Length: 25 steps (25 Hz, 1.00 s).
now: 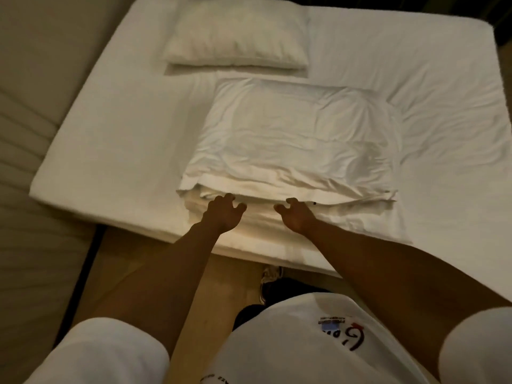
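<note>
Lying on white mattress (110, 139), folded bedding (291, 139), pillow (235, 37), dim room, tan floor (225, 286)

In front of you the folded white duvet (293, 139) lies flat and creased on the mattress (110, 151), close to its near edge, with its stacked layers facing you.

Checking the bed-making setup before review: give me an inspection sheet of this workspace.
Surface: white-sheeted mattress, creased at right.
Job's things: filled white cover lying flat, open hem toward the person.
Clutter: pillow at the far edge.
Grips: left hand and right hand at that hem, fingers curled; hold unclear.
Cables: nothing seen.
Surroundings: beige quilted mattress at left; shoe below the near edge.
</note>
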Each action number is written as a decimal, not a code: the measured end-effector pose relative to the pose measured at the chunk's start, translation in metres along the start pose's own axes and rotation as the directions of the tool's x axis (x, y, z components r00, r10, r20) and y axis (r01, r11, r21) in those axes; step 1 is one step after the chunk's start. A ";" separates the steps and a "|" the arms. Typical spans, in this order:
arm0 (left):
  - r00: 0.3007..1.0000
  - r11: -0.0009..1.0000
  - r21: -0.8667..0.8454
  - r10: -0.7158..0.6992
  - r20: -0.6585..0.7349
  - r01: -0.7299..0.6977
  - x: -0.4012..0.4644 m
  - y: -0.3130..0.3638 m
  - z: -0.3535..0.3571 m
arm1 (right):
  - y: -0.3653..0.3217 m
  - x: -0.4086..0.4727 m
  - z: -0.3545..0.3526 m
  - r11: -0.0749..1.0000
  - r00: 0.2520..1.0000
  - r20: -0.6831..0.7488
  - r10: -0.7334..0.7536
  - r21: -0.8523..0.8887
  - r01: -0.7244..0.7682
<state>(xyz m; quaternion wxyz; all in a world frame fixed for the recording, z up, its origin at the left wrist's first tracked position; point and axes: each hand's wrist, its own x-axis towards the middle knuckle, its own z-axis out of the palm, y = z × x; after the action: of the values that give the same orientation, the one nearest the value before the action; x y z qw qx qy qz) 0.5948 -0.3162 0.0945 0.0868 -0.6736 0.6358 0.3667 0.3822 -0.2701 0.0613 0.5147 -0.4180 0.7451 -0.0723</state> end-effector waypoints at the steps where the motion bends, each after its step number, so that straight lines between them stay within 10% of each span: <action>1: 0.999 0.998 0.045 0.033 -0.001 -0.033 0.017 0.005 -0.007 | -0.004 0.010 0.001 1.000 1.000 0.000 0.014 0.000 -0.014; 12: 0.966 0.983 0.022 0.176 0.187 -0.183 0.109 0.021 -0.009 | -0.057 0.056 -0.048 0.989 0.964 -0.259 0.066 -0.112 -0.098; 16: 0.972 0.969 -0.207 -0.091 0.218 0.137 0.117 0.038 -0.002 | -0.071 0.080 -0.075 0.957 0.974 -0.222 0.042 -0.270 -0.103; 20: 0.821 0.492 -0.672 -0.454 0.345 0.554 0.117 0.066 0.017 | -0.077 0.123 -0.102 0.925 0.977 -0.172 -0.124 -0.376 0.051; 25: 0.604 -0.138 -0.884 -0.683 0.411 0.446 0.106 0.103 0.066 | -0.039 0.129 -0.109 0.763 0.963 0.086 -0.254 -0.594 0.254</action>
<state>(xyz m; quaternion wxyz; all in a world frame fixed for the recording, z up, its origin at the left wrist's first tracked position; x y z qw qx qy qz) 0.4664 -0.3797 0.0193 -0.2606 -0.8024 -0.0979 0.5278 0.2980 -0.4203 0.0413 0.3415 -0.6562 0.6657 0.0986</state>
